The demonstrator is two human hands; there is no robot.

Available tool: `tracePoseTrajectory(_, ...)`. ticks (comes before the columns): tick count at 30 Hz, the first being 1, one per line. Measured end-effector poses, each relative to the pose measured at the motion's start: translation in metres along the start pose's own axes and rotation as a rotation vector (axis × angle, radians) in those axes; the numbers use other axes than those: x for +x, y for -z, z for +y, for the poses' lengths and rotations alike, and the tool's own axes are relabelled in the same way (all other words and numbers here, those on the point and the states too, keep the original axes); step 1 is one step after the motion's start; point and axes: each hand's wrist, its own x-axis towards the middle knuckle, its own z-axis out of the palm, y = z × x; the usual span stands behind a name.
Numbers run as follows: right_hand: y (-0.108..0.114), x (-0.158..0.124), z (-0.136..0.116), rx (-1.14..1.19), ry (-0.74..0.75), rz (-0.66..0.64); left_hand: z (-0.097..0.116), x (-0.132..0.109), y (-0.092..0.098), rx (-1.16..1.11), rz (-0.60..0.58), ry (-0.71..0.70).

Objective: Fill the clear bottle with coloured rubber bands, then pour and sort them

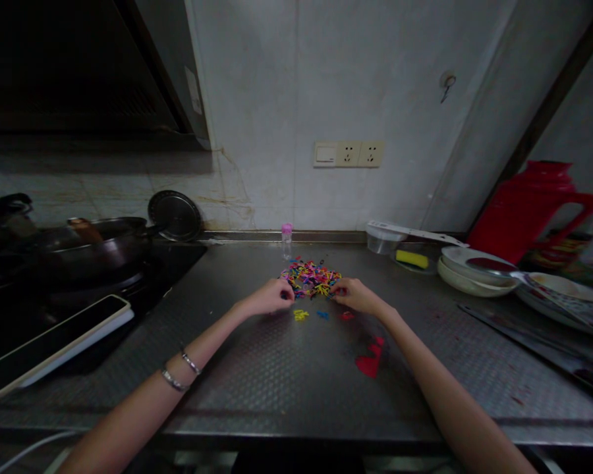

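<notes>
A heap of small multicoloured pieces (310,271) lies on the metal counter (257,388). At the heap's left edge is my left hand (273,296), its fingers curled together; whatever they hold is too small to name. My right hand (352,293) touches the right edge with its fingertips pinched, their contents hidden. Just in front of the heap sit three small groups: yellow pieces (301,315), blue pieces (323,315) and red pieces (346,315). Behind it stands a clear bottle with a pink cap (286,241).
A red cutout (370,357) lies near my right forearm. On the right are stacked bowls (474,280), a knife (528,339), a yellow sponge (412,259) and a red jug (518,210). A phone (59,342) and a pan (96,247) are at the left.
</notes>
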Motion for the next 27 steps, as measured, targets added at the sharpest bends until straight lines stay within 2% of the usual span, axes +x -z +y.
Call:
tracePoseTrajectory(6,-0.005,0.002,0.005,0.021,0.030,0.009,0.016,-0.005,-0.013,0.074,-0.071,-0.042)
tracePoseTrajectory(17,-0.007,0.002,0.008,0.005,0.033,0.040,0.018,-0.006,-0.013,0.021,-0.102,-0.045)
tracePoseTrajectory(27,-0.008,0.002,0.003,0.009,0.036,0.035,0.013,-0.005,-0.011,0.003,-0.077,-0.046)
